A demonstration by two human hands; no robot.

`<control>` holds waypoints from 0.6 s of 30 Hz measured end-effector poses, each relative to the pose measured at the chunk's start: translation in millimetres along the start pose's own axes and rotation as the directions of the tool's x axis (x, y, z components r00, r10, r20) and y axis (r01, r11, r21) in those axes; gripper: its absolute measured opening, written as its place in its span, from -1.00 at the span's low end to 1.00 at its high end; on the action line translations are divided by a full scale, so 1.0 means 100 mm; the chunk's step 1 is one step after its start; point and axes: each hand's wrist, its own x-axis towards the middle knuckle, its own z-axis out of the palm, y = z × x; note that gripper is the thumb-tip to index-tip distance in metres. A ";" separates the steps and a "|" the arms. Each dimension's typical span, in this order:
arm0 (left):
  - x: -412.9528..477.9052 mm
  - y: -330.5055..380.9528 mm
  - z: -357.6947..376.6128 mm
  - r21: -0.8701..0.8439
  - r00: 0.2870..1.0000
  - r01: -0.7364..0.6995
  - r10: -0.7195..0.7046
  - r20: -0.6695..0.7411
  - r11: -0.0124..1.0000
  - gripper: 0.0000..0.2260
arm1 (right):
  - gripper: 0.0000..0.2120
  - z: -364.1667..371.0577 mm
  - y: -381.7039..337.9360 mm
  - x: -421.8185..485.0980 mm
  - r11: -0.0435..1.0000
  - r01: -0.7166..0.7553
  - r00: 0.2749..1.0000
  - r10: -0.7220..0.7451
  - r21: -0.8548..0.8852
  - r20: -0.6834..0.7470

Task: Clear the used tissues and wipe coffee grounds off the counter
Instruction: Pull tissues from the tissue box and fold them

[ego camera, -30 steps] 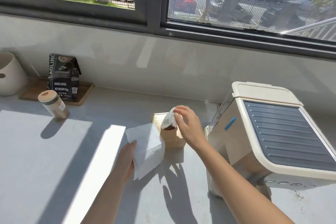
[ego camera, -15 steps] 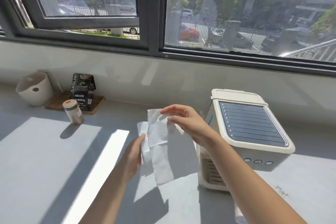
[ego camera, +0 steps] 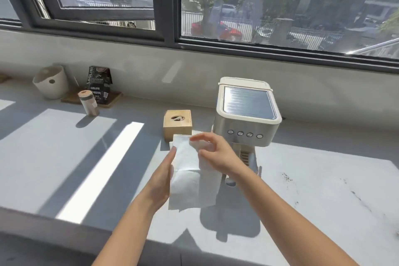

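Observation:
Both hands hold white tissues (ego camera: 190, 181) in the air above the grey counter (ego camera: 64, 157). My left hand (ego camera: 160, 181) grips the left edge of the hanging sheets. My right hand (ego camera: 216, 155) pinches their top corner. Behind the tissues stands a wooden tissue box (ego camera: 177, 125) with an oval hole in its lid. Dark coffee grounds (ego camera: 287, 177) are scattered on the counter to the right of the coffee machine (ego camera: 248, 112). More specks trail off toward the right edge.
At the back left stand a white pot (ego camera: 51, 82), a black coffee bag (ego camera: 99, 84) on a wooden tray and a small lidded jar (ego camera: 87, 102). A window runs along the wall behind. The counter's front edge is near my forearms.
My right hand pulled a second tissue from the wooden box and brought it to the one in my left hand. The view has drawn back, showing the box and the grounds.

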 end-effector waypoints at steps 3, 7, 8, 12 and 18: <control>-0.26 -0.31 0.25 0.140 0.997 0.004 -0.015 0.072 0.990 -0.67 | -0.59 -0.13 0.19 -0.53 0.999 0.009 0.997 -0.006 0.045 -0.074; -0.49 -0.75 0.58 0.131 0.987 0.076 -0.094 0.129 0.988 -0.70 | -0.74 -0.39 0.61 -1.29 0.926 -0.220 0.944 0.281 0.307 -0.171; -0.54 -0.85 0.66 0.142 0.984 0.118 -0.135 0.114 0.983 -0.72 | -0.76 -0.46 0.72 -1.48 0.860 -0.357 0.911 0.406 0.364 -0.067; -0.57 -1.17 1.00 0.214 0.951 0.236 -0.271 0.148 0.948 -0.75 | -0.58 -0.69 1.14 -2.18 0.637 -0.636 0.772 0.519 0.436 0.368; -0.44 -1.29 1.52 0.386 0.849 0.272 -0.409 0.336 0.881 -0.76 | -0.80 -1.02 1.33 -2.63 0.765 -0.466 0.863 0.503 0.445 0.041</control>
